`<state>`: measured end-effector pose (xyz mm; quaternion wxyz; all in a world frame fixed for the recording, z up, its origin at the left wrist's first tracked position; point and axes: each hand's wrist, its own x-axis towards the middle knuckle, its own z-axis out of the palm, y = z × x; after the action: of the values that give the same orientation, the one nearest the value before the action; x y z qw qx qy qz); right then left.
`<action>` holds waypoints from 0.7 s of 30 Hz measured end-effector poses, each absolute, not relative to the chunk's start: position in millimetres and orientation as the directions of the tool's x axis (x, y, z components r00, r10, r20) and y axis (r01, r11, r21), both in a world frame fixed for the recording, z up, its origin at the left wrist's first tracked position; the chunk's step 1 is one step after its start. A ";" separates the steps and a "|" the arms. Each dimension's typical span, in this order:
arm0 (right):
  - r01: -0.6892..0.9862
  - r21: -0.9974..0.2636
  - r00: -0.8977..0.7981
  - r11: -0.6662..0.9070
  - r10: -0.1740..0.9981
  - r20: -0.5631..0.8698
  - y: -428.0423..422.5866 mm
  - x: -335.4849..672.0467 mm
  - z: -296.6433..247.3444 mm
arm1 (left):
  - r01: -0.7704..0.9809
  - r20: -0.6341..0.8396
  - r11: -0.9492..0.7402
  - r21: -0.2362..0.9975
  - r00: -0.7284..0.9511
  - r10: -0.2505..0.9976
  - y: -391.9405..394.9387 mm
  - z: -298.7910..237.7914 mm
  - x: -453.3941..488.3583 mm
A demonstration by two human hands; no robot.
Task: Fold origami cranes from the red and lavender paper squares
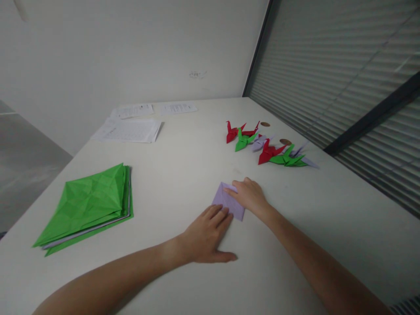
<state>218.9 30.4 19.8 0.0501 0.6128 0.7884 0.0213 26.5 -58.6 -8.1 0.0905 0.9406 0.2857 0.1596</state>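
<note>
A folded piece of purple origami paper [236, 209] lies flat on the white table in front of me. My left hand [210, 234] rests palm down at its lower left edge, fingertips touching the paper and thumb spread away. From the right, my right hand [250, 195] is on the paper with its fingers bent together, one digit stretched across the upper part. Its fingers partly cover the paper's right side, and what lies under them is hidden.
A stack of creased green and purple paper [95, 197] sits at the left. Folded cranes, including a red crane [271, 152] and a green crane [244, 140], stand at the right near brown discs [285, 142]. Printed sheets [131, 130] lie far left; window blinds [328, 65] border the right.
</note>
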 end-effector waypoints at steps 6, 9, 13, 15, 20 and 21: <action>0.968 0.074 -0.240 0.239 0.971 -0.001 30.8 220.5 18.6 | 0.530 0.257 -0.801 0.278 0.762 0.594 -59.8 -10.8 29.3; 0.969 0.049 -0.243 0.241 0.969 0.042 31.5 222.0 14.7 | 0.529 0.248 -0.802 0.278 0.767 0.592 -58.7 -10.0 30.2; 0.961 0.087 -0.274 0.264 0.954 0.125 31.5 222.3 6.2 | 0.538 0.240 -0.795 0.279 0.763 0.601 -57.0 -9.1 30.2; 0.958 0.107 -0.282 0.267 0.946 0.162 30.9 221.2 2.5 | 0.549 0.245 -0.789 0.275 0.754 0.609 -55.8 -7.9 30.0; 0.953 0.127 -0.295 0.274 0.935 0.196 33.9 215.3 -1.1 | 0.574 0.259 -0.775 0.264 0.732 0.630 -51.1 -1.7 28.7; 0.949 0.135 -0.306 0.283 0.931 0.199 36.2 213.4 -1.1 | 0.585 0.260 -0.769 0.258 0.725 0.638 -49.9 -0.9 28.0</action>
<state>213.4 36.2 -1.1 -0.0404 0.5876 0.8000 0.1142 28.0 -49.9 -0.9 0.0792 0.9252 0.3304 0.1688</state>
